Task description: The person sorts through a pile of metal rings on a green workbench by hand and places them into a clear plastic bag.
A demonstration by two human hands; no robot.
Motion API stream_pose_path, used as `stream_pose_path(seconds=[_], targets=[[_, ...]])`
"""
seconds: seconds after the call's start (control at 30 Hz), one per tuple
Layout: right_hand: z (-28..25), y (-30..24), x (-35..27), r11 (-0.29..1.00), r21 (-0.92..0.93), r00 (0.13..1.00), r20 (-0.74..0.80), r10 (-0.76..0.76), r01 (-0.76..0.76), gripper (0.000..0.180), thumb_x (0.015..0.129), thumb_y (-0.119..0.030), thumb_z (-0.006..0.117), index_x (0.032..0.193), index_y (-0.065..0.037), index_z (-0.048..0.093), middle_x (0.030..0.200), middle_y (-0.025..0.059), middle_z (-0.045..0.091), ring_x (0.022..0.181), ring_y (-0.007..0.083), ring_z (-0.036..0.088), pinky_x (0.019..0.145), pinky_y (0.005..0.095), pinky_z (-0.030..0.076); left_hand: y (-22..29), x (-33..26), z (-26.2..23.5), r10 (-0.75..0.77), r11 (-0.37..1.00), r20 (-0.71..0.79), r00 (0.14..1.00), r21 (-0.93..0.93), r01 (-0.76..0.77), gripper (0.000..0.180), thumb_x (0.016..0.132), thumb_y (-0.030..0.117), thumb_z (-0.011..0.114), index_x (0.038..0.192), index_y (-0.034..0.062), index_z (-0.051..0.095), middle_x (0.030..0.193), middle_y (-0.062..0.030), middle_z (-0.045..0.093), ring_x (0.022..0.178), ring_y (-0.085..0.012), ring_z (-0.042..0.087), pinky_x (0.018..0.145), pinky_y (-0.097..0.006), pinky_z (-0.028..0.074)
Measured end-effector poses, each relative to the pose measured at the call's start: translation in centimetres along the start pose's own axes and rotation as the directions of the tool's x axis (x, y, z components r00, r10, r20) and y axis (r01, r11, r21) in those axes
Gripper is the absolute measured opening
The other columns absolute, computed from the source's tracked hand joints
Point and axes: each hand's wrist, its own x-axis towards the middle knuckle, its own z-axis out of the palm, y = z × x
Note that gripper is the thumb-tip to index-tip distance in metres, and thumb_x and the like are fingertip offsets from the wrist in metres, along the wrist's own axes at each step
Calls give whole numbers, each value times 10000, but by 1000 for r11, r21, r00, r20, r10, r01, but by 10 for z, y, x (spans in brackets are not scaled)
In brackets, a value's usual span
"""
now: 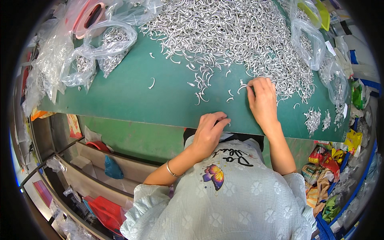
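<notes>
A wide heap of small curved silvery metal pieces (228,30) covers the far part of the green tabletop (132,96). At the heap's near edge my right hand (263,100) is closed, thumb and fingertips together, against one curved metal piece (241,86). My left hand (209,134) is pinched at the table's front edge. A silvery bit shows by its fingertips, mostly hidden. Between the hands and the heap lie a few loose pieces (230,96) and a thin strand of others (203,82).
Clear plastic bags of silvery pieces (116,46) stand at the left, beside a pink container (86,20). More bags (310,40) line the right side. Two small piles (313,120) sit at the right front. Colourful packets (320,168) fill a rack at lower right; drawers (108,168) are at lower left.
</notes>
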Motion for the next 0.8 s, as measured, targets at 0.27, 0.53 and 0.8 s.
stream_pose_path(seconds=[0.27, 0.53, 0.8], targets=[[-14, -13, -10, 995, 100, 991, -137, -13, 27, 106, 779, 13, 654, 849, -29, 587, 813, 92, 592, 799, 283, 540, 727, 390, 404, -2, -4, 6, -2, 999, 14, 1000, -44, 3, 294, 735, -74, 692, 1013, 15, 661, 1072, -127, 598, 921, -277, 582, 813, -367, 470], [-12, -15, -13, 925, 369, 995, 19, -103, 89, 117, 772, -21, 668, 872, -19, 608, 855, 99, 552, 810, 286, 523, 723, 374, 414, 14, 19, 0, -5, 984, 36, 999, 177, -1, 346, 741, -16, 696, 1080, 31, 646, 1164, -110, 562, 1037, -283, 544, 891, -411, 421], [-17, -18, -17, 996, 2, 988, 130, -88, 88, 95, 783, -52, 655, 858, -34, 599, 904, 89, 503, 849, 274, 487, 728, 372, 381, 0, 6, 4, 39, 989, 156, 987, 137, -61, 292, 727, -14, 660, 1015, 33, 638, 1060, -100, 564, 998, -274, 547, 842, -379, 388]])
